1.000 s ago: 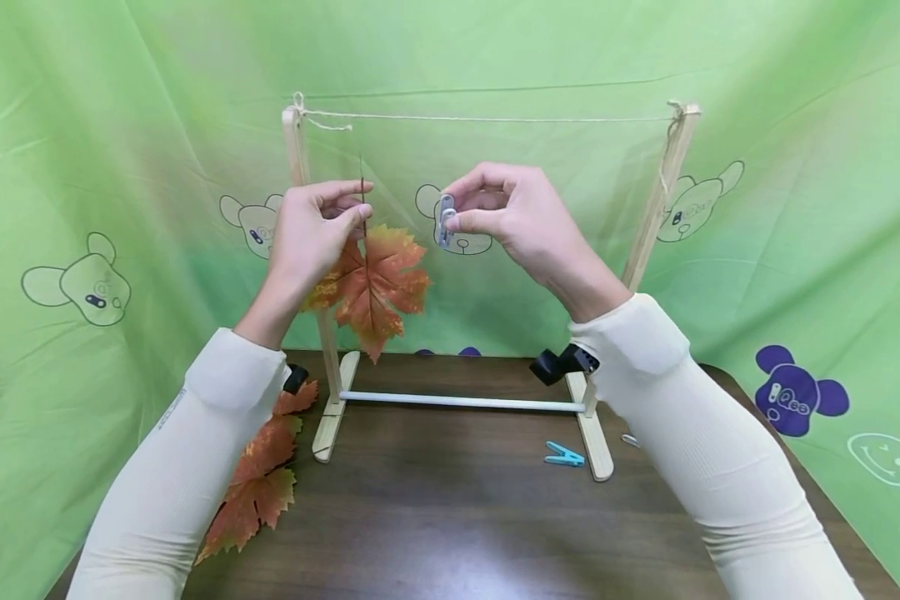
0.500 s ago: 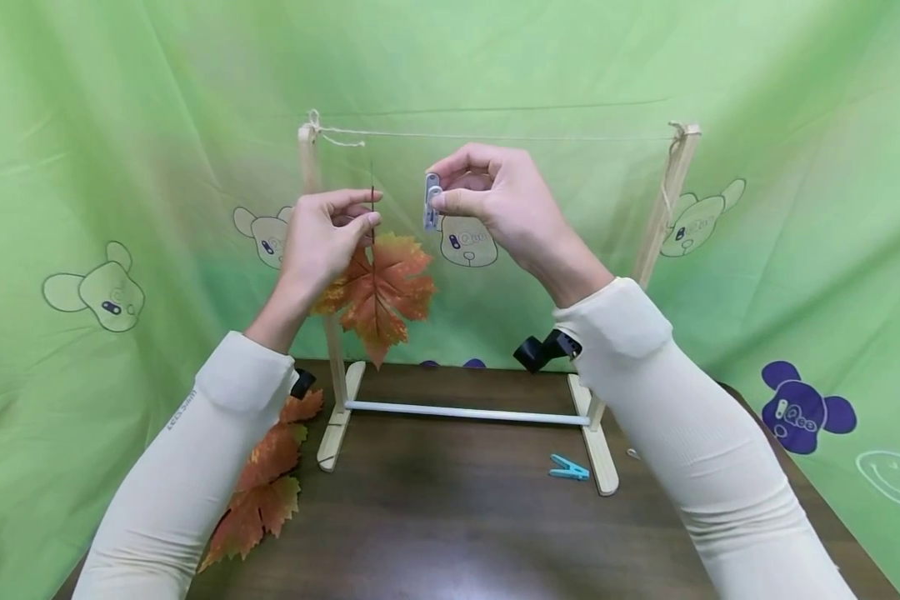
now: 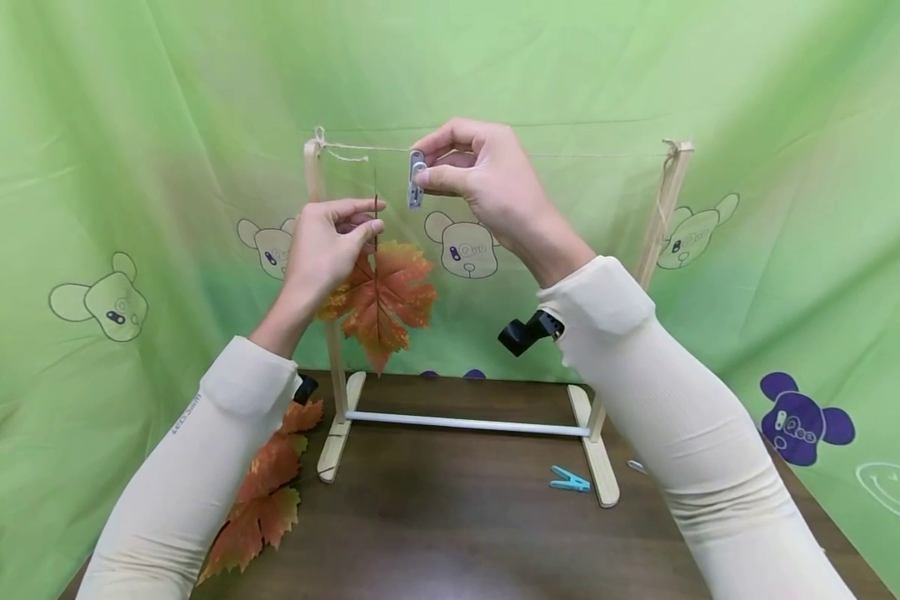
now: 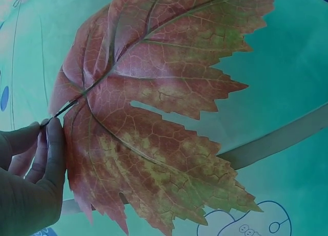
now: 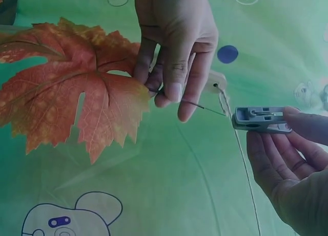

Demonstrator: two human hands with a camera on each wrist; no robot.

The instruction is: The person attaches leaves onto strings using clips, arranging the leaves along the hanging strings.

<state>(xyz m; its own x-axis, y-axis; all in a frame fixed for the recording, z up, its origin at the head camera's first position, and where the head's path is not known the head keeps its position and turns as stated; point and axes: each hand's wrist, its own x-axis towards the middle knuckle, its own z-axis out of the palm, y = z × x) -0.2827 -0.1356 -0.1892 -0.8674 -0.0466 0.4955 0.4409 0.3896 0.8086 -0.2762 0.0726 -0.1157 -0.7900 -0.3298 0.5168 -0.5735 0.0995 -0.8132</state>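
My left hand pinches the thin dark stem of an orange-red artificial maple leaf, which hangs point down below the fingers. In the left wrist view the leaf fills most of the picture. To the right and higher up, my right hand holds a grey clothespin between thumb and fingers. The clothespin's upper end is level with the string; in the right wrist view the clothespin lies close beside the string, and I cannot tell whether they touch. The leaf and the clothespin are apart.
The string spans two wooden posts joined low down by a white rod. More orange leaves lie on the dark table at left, partly behind my sleeve. A blue clothespin lies near the right foot.
My right hand has moved up and left with the clothespin, reaching the string's height. My left hand still holds the leaf by its stem. The view has shifted slightly upward.
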